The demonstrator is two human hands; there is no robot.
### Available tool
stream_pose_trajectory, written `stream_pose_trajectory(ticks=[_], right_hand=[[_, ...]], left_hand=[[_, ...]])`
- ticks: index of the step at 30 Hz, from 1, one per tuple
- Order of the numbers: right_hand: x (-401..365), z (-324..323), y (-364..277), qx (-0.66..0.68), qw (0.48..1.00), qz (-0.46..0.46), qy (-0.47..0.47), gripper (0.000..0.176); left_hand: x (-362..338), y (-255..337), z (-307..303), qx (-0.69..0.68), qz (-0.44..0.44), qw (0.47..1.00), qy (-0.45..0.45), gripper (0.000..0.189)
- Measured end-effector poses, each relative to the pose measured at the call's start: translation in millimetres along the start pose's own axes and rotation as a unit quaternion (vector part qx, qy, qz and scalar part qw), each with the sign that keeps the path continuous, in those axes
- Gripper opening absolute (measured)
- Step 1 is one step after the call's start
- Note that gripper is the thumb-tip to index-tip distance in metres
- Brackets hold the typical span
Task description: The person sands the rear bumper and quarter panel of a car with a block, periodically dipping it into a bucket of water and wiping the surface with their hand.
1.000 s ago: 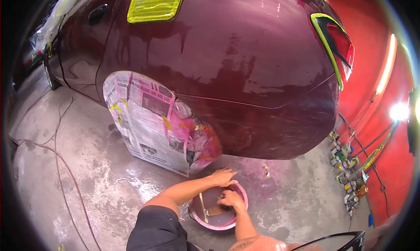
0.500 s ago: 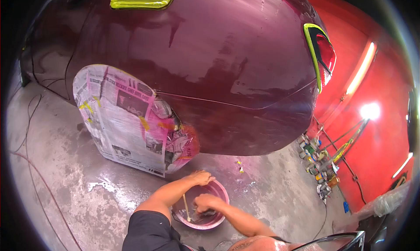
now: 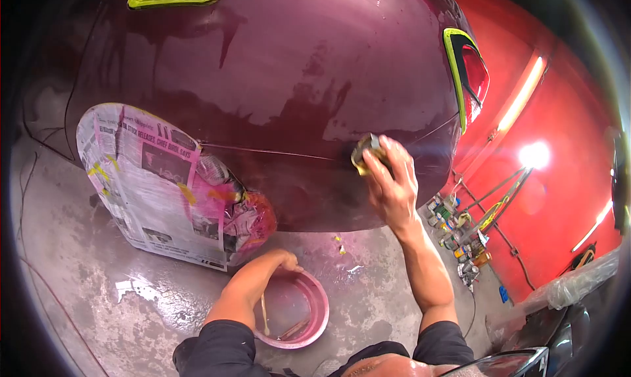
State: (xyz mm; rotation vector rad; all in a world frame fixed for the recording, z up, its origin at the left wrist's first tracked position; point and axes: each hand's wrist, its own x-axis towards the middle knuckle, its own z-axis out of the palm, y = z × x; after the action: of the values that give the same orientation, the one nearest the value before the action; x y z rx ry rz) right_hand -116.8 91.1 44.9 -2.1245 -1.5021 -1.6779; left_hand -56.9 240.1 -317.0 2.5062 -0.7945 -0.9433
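A maroon car body panel [image 3: 289,81] fills the upper view, its surface wet and streaked. My right hand [image 3: 393,185] is raised to the panel's lower part, fingers closed around a dark, yellow-edged folded piece of sandpaper [image 3: 365,154] close against the paint. Low in the view, my left hand [image 3: 284,259] grips the far rim of a pink basin [image 3: 320,305] on the floor. Inside the basin lean a thin light stick [image 3: 265,316] and a dark flat piece [image 3: 294,331] near the bottom.
Newspaper masking [image 3: 158,186] with pink overspray covers the wheel. Yellow-green tape edges the tail light [image 3: 473,75]. Several cans [image 3: 453,236] stand by the red wall [image 3: 545,167], near a bright work lamp [image 3: 534,155]. A hose [image 3: 66,321] crosses the wet concrete floor at left.
My right hand has come up out of the basin to the car panel, now holding the sandpaper. My left hand stays on the basin's rim. The view has shifted slightly.
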Motion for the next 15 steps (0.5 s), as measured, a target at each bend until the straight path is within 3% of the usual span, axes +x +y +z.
stream_pose_trajectory(ticks=[2, 5, 10, 12, 15], right_hand=[[31, 10, 8, -0.018, 0.999, -0.041, 0.006, 0.047], [36, 26, 23, -0.033, 0.997, -0.068, -0.015, 0.044], [2, 25, 41, -0.071, 0.993, -0.078, -0.049, 0.042], [-10, 25, 55, -0.059, 0.992, -0.104, -0.04, 0.041], [26, 47, 31, -0.058, 0.991, -0.124, -0.007, 0.047]], left_hand=[[29, -18, 21, 0.005, 0.017, 1.0, 0.003, 0.067], [50, -45, 51, -0.075, 0.083, 0.988, 0.104, 0.061], [45, -44, 47, -0.113, 0.122, 0.981, 0.1, 0.06], [61, -50, 61, -0.099, 0.119, 0.975, 0.159, 0.061], [89, -61, 74, -0.111, 0.13, 0.974, 0.148, 0.058]])
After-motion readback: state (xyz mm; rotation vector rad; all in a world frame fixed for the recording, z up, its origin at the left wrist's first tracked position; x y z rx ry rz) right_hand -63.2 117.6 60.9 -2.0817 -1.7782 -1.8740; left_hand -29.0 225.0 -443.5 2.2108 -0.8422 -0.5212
